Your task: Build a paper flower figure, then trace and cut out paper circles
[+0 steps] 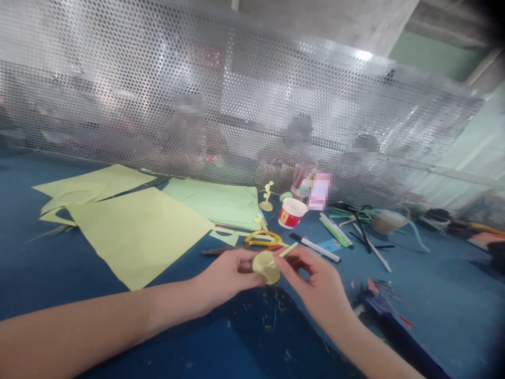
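Observation:
A small round pale yellow-green paper disc (262,267) is pinched at its left edge by my left hand (224,273). My right hand (317,276) grips a thin pale green paper stick (290,250) between thumb and fingers. The stick's lower end meets the disc's face, or lies just in front of it; I cannot tell which. Just beyond my hands lie scissors with yellow handles (263,238), their blades partly hidden by my left hand. A little paper figure (268,196) stands upright on a round base farther back.
Yellow paper sheets (138,237) and a green paper stack (221,202) cover the left. A red-and-white paper cup (292,213), markers (315,247) and a phone (319,189) sit beyond my hands. A dark blue tool (398,326) lies right. A perforated metal panel (252,105) borders the back.

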The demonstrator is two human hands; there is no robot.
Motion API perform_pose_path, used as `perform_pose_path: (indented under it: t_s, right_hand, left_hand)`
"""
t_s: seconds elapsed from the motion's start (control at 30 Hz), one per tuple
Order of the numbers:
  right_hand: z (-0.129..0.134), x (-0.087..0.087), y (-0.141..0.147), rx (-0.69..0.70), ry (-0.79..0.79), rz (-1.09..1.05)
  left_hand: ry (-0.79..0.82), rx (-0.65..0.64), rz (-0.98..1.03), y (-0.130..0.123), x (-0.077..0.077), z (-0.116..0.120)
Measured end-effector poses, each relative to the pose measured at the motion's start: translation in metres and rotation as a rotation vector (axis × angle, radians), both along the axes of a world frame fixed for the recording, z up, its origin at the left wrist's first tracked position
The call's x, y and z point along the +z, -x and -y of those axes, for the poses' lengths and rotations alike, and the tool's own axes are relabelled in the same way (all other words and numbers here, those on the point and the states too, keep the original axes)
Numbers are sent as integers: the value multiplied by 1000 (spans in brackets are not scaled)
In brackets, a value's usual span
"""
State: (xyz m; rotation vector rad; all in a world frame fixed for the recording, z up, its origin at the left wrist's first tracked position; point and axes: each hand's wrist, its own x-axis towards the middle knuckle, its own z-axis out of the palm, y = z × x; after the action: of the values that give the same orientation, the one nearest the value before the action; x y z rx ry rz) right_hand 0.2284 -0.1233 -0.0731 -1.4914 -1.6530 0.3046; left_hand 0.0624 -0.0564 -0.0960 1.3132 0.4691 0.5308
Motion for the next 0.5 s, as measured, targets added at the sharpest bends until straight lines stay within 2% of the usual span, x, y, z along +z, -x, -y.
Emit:
perform_pose_path:
  t_s: [0.33,0.5]
  right_hand:
    - [3,-2,0,-12,-31,-27]
    - [1,12,-5,-79,-60,-13]
  left_hand:
    - [6,35,-8,-2,1,-1]
    - [139,105,23,-2,8,3]
